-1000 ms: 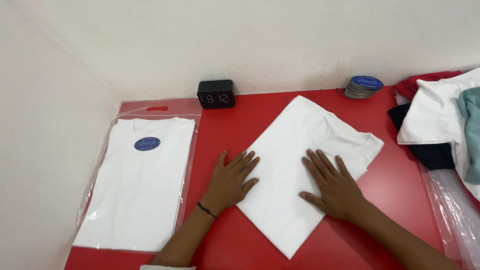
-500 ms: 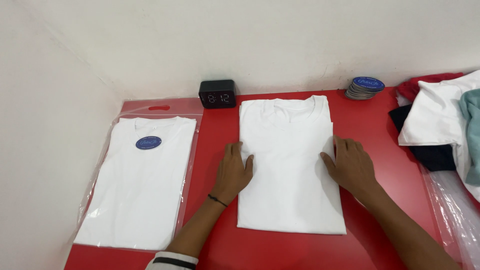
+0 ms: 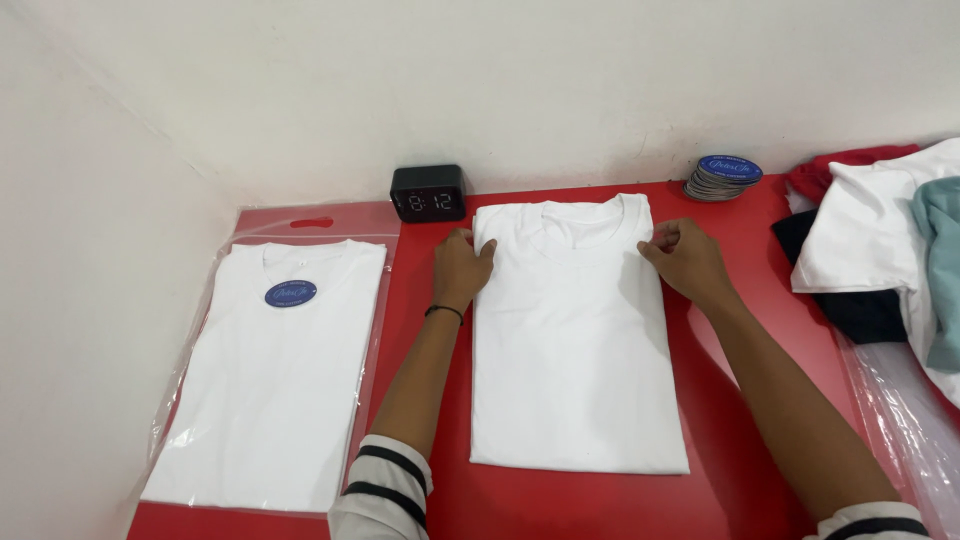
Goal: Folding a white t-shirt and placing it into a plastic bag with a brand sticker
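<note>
A folded white t-shirt point(image 3: 575, 340) lies flat and straight on the red table point(image 3: 740, 470), collar toward the wall. My left hand point(image 3: 460, 268) pinches its upper left corner. At the upper right corner my right hand point(image 3: 685, 258) pinches the fabric with fingertips together. To the left lies another folded white t-shirt in a clear plastic bag point(image 3: 275, 370) with a blue oval sticker point(image 3: 291, 294) on it.
A small black digital clock point(image 3: 428, 193) stands against the white wall behind the shirt. A stack of blue round stickers point(image 3: 723, 177) sits at the back right. A heap of white, teal, red and dark clothes point(image 3: 880, 250) and crumpled clear plastic point(image 3: 910, 420) fill the right edge.
The shirt went from lying askew to straight and square. Both hands slid from its middle sides up to the top corners by the collar.
</note>
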